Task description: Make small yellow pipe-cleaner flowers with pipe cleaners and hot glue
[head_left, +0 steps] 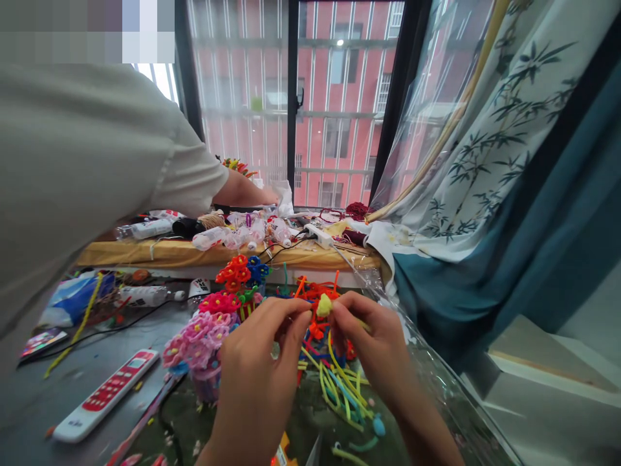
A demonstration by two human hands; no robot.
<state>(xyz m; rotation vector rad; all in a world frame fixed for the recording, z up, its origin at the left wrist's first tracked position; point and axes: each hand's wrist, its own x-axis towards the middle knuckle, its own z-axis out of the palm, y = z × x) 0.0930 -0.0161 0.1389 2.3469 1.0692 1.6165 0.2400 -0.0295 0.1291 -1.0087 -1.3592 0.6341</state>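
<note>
Over the middle of the table, my right hand (371,343) is closed, its thumb and fingertips pinching a small fuzzy yellow pipe-cleaner piece (324,305). Just left of it, my left hand (262,362) has thumb and forefinger pressed together; whatever lies between them is too small to tell. Below my hands spread loose yellow and green pipe cleaners (339,391). Behind my left hand stands a container of pink pipe-cleaner flowers (201,340), with red flowers (236,272) and blue flowers (257,268) beyond. Red pipe cleaners (317,330) show partly behind my fingers.
A co-worker's sleeve (121,142) fills the left, the arm reaching to the sill. A white and red remote (109,395) lies left. Plastic bottles (145,296) and a power strip (319,235) are behind. A pointed metal blade (315,451) shows at the front edge.
</note>
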